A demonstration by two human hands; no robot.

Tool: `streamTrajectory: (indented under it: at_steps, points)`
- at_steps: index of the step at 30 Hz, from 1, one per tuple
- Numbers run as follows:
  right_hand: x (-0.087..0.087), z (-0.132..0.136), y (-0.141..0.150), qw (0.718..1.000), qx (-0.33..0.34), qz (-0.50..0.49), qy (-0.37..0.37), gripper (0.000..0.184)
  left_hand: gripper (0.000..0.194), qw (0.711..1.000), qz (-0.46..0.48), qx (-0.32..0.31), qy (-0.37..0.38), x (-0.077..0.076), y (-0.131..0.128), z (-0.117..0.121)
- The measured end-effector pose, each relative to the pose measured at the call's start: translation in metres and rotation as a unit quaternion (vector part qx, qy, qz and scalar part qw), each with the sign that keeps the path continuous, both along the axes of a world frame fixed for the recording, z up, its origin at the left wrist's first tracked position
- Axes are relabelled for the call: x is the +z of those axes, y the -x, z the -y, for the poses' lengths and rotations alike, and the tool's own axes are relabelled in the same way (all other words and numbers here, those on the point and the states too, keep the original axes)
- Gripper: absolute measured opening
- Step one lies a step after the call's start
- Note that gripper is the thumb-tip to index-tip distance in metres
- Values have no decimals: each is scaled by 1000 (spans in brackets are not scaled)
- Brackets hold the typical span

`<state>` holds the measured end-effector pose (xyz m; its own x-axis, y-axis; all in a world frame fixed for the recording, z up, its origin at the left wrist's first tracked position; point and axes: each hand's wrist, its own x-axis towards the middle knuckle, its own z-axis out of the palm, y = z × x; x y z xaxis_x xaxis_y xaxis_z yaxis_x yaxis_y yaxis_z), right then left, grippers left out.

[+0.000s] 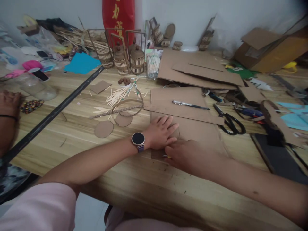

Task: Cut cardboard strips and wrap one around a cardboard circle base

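Note:
My left hand (161,132), with a watch (138,139) on its wrist, lies flat with fingers spread on a brown cardboard sheet (199,131). Beside its fingertips, my right hand (184,155) is closed around a utility knife (166,156); only a short blade and a bit of yellow show, low over the sheet's near edge. The rest of the knife is hidden in the fist. Across the sheet, above my hands, lies a long cardboard strip (184,114). A pen (190,104) rests farther back on the cardboard.
Scissors (229,120) lie to the right, near a dark flat board (276,157). Left are cardboard discs (104,129), scattered sticks (117,95) and a long black ruler (55,112). Small stick-and-cardboard baskets (137,61) stand behind. Another person's hand (9,102) rests at far left.

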<state>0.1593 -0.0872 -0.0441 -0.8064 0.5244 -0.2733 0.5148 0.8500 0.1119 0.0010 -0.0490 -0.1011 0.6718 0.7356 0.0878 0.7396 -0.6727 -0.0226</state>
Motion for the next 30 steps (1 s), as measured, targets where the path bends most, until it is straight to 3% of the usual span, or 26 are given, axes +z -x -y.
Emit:
streamTrajectory:
  at_steps: [7, 22, 30]
  points:
    - [-12, 1, 16, 998, 27, 19, -48, 19, 61, 1000, 29, -8, -10, -3, 3, -4]
    - [-6, 2, 25, 994, 63, 80, -46, 22, 59, 998, 53, -30, -8, -4, 3, -5]
    - [16, 5, 44, 993, 26, 114, 11, 32, 56, 998, 45, -38, -7, -7, 4, -9]
